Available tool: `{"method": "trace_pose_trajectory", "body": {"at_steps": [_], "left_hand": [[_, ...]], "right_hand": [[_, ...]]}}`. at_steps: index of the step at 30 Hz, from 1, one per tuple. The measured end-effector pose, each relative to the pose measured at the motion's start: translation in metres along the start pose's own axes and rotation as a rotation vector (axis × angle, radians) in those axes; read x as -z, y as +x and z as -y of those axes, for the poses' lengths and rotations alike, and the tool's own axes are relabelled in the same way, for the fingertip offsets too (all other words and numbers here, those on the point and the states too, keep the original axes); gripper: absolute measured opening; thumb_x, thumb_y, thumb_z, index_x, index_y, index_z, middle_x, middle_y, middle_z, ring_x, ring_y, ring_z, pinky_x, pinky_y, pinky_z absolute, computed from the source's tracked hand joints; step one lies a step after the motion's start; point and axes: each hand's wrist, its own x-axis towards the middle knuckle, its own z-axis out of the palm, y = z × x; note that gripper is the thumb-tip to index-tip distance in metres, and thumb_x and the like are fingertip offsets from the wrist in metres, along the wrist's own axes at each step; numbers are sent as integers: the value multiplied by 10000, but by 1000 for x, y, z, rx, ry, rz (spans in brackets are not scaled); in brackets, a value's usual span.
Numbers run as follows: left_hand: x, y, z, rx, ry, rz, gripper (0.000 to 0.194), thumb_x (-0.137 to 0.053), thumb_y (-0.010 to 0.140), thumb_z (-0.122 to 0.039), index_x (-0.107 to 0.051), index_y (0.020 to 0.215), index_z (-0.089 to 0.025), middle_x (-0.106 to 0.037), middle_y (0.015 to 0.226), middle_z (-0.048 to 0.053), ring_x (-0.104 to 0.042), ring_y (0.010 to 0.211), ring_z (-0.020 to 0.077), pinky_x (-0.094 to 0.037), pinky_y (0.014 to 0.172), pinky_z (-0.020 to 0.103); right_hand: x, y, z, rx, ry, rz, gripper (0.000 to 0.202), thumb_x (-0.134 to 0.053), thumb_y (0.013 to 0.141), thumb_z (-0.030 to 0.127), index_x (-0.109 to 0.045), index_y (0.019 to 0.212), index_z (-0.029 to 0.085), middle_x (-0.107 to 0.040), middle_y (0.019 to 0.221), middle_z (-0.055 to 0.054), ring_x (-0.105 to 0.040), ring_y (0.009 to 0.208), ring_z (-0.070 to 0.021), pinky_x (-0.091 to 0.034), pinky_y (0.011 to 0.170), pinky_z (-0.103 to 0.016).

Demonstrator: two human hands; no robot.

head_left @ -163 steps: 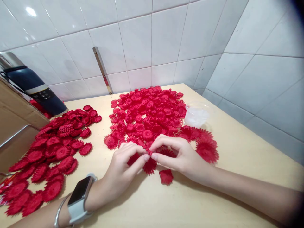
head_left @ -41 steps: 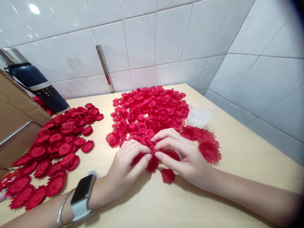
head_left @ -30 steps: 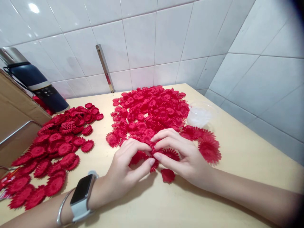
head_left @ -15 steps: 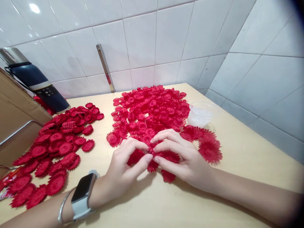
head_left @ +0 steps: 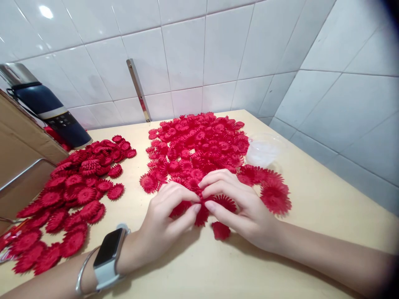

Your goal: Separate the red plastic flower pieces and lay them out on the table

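Observation:
Between my two hands is a red fringed flower piece (head_left: 202,216), its petals showing below the fingertips. My left hand (head_left: 174,211) pinches its left side with thumb and fingers. From the right, my right hand (head_left: 237,203) has its fingertips closed on the same piece; the exact grip is partly hidden. Another fringed red piece (head_left: 226,202) shows behind my right thumb. A small red piece (head_left: 221,231) lies on the table just below my right hand. Beyond the fingers spreads a large heap of red flower pieces (head_left: 202,141).
A second pile of red flowers (head_left: 73,187) covers the left of the pale table (head_left: 174,278). Behind it are a cardboard box (head_left: 25,137) and a dark blue flask (head_left: 52,108). A clear plastic container (head_left: 263,151) stands right of the heap, before the tiled wall (head_left: 187,54).
Both hands have shifted slightly to the right with the flower piece between them. My right thumb has moved a little upward and away from my left thumb. The piles are unchanged.

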Motion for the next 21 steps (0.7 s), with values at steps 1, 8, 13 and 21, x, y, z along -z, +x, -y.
{"method": "trace_pose_trajectory", "body": {"at_steps": [1,8,13,21], "left_hand": [[0,0,0,0,2,3,106,-533,790,-81,-567,799,-181,-606,759,17,-547,720,147,-432,673,277],[-1,2,1,-42,5,5,140,-540,769,-55,-583,798,-185,-626,756,21,-551,723,156,-434,681,288],[-2,2,4,-99,27,34,133,-534,790,-65,-583,821,-184,-622,776,24,-546,748,154,-427,706,287],[-2,1,4,-104,47,53,142,-538,778,-49,-598,808,-174,-615,775,32,-536,748,159,-422,695,293]], "right_hand": [[0,0,0,-10,4,-2,95,-486,821,142,-555,837,205,-600,896,-66,-526,911,-218,-432,794,-397],[0,1,-1,-55,47,-17,110,-478,832,137,-552,799,209,-595,880,-59,-532,876,-205,-432,779,-384],[1,2,-1,-131,84,-14,137,-483,837,142,-552,734,198,-586,873,-54,-527,864,-194,-415,801,-397],[0,1,-2,-119,93,-7,111,-526,811,126,-549,725,193,-578,882,-53,-523,881,-194,-409,805,-395]]}}
